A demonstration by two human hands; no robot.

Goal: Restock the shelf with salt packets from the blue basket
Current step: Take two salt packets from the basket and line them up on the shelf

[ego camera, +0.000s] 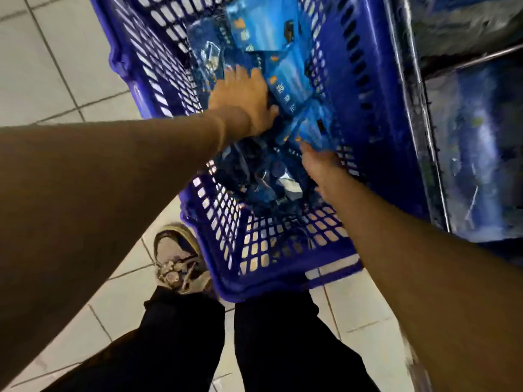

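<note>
Though blur hides both grips, left hand (243,97) and right hand (321,162) touch salt packets (283,89)

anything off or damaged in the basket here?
Nothing clearly damaged. The salt packets lie jumbled at mixed angles in the blue basket, not stacked. The left hand and right hand both reach among them. Motion blur hides any tears or spills.

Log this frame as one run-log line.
phase: picking | left hand: on salt packets in blue basket | right hand: grips a packet's edge | shelf: right of basket
</note>
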